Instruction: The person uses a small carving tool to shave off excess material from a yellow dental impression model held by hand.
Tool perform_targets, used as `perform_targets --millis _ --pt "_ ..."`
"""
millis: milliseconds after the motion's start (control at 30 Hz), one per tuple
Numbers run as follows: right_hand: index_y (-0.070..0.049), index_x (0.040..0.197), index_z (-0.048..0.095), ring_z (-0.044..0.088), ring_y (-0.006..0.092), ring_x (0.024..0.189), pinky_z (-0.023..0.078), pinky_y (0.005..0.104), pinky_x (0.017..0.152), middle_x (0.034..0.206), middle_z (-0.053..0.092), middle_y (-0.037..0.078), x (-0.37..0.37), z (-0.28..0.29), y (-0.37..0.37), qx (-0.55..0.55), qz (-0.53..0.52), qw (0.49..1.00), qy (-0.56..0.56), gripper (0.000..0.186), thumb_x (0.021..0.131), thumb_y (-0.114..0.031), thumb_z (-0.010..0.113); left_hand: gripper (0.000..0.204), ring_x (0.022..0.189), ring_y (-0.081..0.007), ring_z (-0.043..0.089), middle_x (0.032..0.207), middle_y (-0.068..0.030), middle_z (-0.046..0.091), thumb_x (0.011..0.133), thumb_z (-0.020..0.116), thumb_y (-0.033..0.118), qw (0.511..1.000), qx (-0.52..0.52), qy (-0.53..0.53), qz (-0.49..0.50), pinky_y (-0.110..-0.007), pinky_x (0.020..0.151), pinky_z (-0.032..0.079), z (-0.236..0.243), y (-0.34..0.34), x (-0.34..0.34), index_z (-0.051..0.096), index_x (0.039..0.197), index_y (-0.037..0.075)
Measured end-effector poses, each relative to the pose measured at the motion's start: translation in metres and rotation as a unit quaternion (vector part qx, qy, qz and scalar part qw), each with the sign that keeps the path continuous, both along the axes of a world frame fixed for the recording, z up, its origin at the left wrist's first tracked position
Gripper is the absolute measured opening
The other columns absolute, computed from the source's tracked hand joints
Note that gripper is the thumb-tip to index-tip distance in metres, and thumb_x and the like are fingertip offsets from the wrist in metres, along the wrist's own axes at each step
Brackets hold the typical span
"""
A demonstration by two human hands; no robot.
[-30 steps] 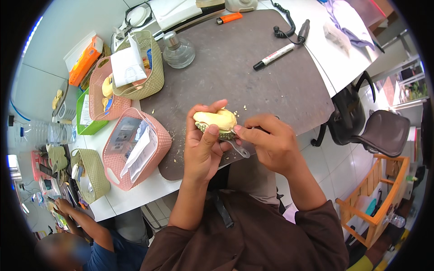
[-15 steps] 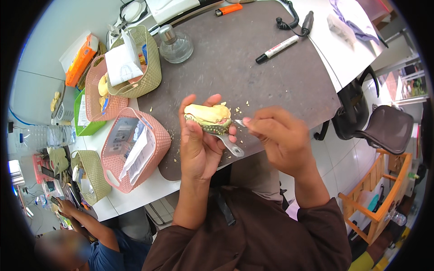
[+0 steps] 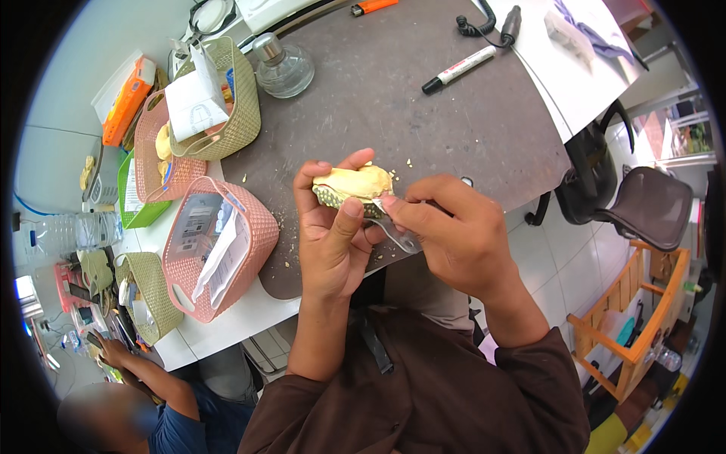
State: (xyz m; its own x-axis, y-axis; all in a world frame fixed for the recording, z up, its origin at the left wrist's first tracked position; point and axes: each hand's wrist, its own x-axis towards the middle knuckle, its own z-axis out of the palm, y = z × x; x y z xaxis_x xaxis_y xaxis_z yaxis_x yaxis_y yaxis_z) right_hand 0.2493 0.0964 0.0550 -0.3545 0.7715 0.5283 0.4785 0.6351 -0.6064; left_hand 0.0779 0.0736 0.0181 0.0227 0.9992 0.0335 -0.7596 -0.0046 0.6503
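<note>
My left hand (image 3: 327,253) is closed around a dental impression tray (image 3: 333,198), whose many holes show pale green impression material. Yellow dental plaster (image 3: 354,181) fills the top of the tray. A metal tray handle (image 3: 407,240) juts out below, toward my right hand. In a pinch, my right hand (image 3: 461,234) holds a small metal tool with a pale tip (image 3: 378,203), which meets the right edge of the plaster. Most of this tool is hidden by my fingers, so its exact kind cannot be made out. Yellow crumbs lie on the dark mat (image 3: 363,106) around my hands.
A pink basket (image 3: 257,234) with papers stands left of my hands, near other baskets. Beyond lie a glass spirit burner (image 3: 285,72), a marker (image 3: 459,69) and an orange lighter (image 3: 374,7). A person (image 3: 189,416) sits at lower left; a chair (image 3: 646,208) stands at right.
My right hand has moved left, bringing the tool's tip against the plaster edge. The left hand still holds the tray, slightly turned. The whole view has shifted a little.
</note>
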Motion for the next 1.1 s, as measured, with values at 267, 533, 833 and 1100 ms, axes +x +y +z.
perform_targets --millis 267,533,833,1100 --pt "-0.013 0.102 0.075 0.063 0.0166 0.073 0.05 0.0316 0.056 0.087 0.063 0.0 -0.006 -0.002 0.004 0.046 -0.022 0.997 -0.054 0.025 0.079 -0.006 0.07 0.043 0.125 -0.0271 0.058 0.151 -0.0177 0.045 0.103 0.06 0.009 0.999 -0.039 0.022 0.022 -0.042 0.09 0.064 0.002 -0.001 0.001 0.038 0.136 0.025" --pt "-0.012 0.101 0.075 0.064 0.0181 0.074 0.05 0.0326 0.057 0.086 0.062 0.001 -0.006 -0.005 0.011 -0.033 0.008 0.999 -0.012 0.025 0.078 -0.004 0.07 0.044 0.121 -0.0229 0.059 0.149 -0.015 0.047 0.101 0.062 0.006 0.993 -0.02 0.084 0.085 -0.037 0.087 0.062 0.001 -0.002 0.008 0.037 0.134 0.024" --pt "-0.012 0.103 0.074 0.066 0.0217 0.074 0.052 0.0346 0.06 0.089 0.064 0.002 -0.009 -0.015 0.012 -0.051 0.025 0.998 0.034 0.027 0.079 0.001 0.067 0.044 0.122 -0.0247 0.059 0.148 -0.0153 0.047 0.102 0.061 0.008 0.991 -0.004 0.096 0.089 -0.038 0.088 0.062 -0.001 -0.003 0.007 0.036 0.134 0.025" --pt "-0.011 0.103 0.072 0.07 0.0249 0.075 0.054 0.0364 0.06 0.093 0.064 0.005 -0.013 -0.011 0.004 -0.147 -0.004 0.983 0.107 0.022 0.086 0.001 0.065 0.045 0.124 -0.0262 0.059 0.148 -0.0171 0.047 0.101 0.061 0.005 0.988 0.002 0.126 0.094 -0.04 0.092 0.062 -0.003 -0.002 0.008 0.036 0.133 0.023"
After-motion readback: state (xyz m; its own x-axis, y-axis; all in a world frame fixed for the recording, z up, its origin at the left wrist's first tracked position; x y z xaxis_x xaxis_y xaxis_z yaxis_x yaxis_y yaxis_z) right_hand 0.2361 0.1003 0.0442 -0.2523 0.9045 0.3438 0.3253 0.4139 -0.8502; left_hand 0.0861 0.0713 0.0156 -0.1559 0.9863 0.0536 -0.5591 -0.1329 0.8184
